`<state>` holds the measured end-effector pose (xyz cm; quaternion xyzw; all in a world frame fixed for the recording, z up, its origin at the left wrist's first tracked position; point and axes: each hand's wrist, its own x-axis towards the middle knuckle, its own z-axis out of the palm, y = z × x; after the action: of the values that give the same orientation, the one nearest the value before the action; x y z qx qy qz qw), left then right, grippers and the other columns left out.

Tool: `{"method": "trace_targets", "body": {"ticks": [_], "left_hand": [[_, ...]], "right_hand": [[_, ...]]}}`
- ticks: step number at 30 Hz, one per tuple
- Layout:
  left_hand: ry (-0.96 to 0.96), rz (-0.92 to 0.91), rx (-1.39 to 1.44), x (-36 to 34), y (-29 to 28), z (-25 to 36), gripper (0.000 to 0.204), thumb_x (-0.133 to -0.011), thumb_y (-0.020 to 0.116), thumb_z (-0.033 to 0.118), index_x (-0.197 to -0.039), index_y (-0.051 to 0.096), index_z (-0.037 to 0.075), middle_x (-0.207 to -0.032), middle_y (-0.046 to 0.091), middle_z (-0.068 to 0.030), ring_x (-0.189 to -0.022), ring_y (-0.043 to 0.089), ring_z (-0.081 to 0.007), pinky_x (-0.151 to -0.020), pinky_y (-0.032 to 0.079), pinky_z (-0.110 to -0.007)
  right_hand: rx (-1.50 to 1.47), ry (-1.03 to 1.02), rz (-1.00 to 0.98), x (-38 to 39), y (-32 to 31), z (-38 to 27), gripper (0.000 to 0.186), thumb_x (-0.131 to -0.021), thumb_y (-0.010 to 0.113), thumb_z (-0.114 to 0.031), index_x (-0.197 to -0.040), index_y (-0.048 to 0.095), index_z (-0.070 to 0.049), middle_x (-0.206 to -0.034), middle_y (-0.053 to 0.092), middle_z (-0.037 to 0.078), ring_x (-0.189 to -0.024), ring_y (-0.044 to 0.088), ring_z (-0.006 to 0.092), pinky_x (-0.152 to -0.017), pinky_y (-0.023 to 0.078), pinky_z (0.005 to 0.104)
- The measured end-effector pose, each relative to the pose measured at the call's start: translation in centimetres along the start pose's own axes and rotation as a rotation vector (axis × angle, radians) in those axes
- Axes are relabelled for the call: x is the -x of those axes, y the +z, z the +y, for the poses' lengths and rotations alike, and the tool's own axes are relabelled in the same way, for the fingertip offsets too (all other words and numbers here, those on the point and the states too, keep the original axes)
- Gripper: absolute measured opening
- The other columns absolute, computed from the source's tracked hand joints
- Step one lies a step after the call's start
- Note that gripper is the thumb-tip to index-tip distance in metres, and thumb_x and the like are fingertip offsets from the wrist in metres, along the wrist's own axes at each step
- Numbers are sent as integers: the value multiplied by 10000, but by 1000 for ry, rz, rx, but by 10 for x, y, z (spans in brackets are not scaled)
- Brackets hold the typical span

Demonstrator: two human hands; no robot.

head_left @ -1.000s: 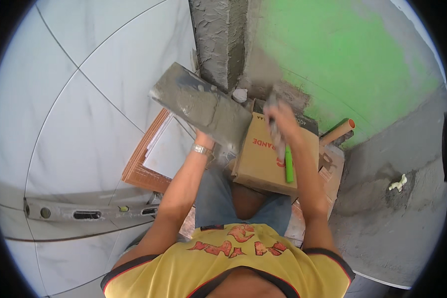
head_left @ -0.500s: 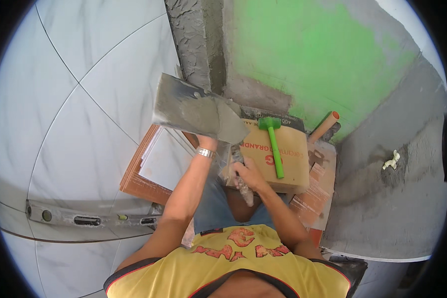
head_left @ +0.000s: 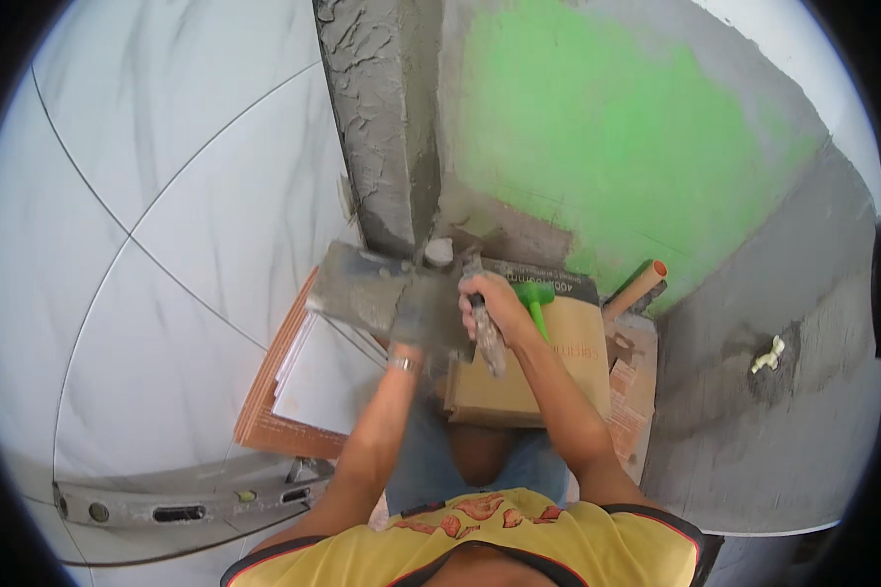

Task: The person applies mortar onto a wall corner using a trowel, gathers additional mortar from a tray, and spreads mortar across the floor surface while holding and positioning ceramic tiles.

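Level and steady

Our left hand [head_left: 404, 351] is beneath the mortar-smeared board [head_left: 357, 284], its grip hidden; our right hand [head_left: 497, 305] is clamped around the trowel [head_left: 490, 350], at the board's right end. We should keep strokes light.

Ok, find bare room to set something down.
Bare: the brown cardboard box right of the right forearm; the white flat panel left of the left forearm. Crowded: the box's upper left, with right hand, mortar-caked trowel and green mallet.

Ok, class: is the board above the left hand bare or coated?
Partly coated: grey mortar shows on the board; blur hides its full extent.
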<state>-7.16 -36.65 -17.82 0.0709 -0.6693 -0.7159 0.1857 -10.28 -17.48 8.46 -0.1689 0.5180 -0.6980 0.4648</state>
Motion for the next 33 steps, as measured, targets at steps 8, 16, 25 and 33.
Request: {"method": "trace_targets", "body": {"ticks": [8,16,25,33], "left_hand": [[235,-167,-872,75,3,-38,597,-1054,303,467,-1543,261,126,-1590,292,-71,-1454,272,-246,-1210,207,-428],[287,-93,-906,124,-16,-41,589,-1053,307,465,-1527,285,115,-1569,320,-75,-1439,296,-246,-1209,214,-429],[-5,-23,568,132,19,-55,580,-1052,310,462,-1508,312,104,-1547,352,-80,-1422,324,-247,-1208,222,-430],[156,-197,250,110,63,-14,571,-1041,364,435,-1501,327,99,-1524,384,-86,-1408,348,-245,-1201,236,-429]], "right_hand": [[324,-104,336,-193,-86,-4,135,-866,598,-182,-835,546,-61,-668,550,46,-516,557,182,-459,489,351],[742,-46,162,-217,-36,-111,141,-841,592,-179,-883,626,-49,-686,609,64,-551,593,199,-524,505,377],[932,-63,278,-180,19,-265,128,-809,608,-173,-780,572,-54,-613,593,63,-484,558,176,-448,461,343],[785,-420,216,-203,-193,-124,292,-946,527,-292,-993,686,-51,-732,672,104,-643,633,231,-598,514,395]]}}
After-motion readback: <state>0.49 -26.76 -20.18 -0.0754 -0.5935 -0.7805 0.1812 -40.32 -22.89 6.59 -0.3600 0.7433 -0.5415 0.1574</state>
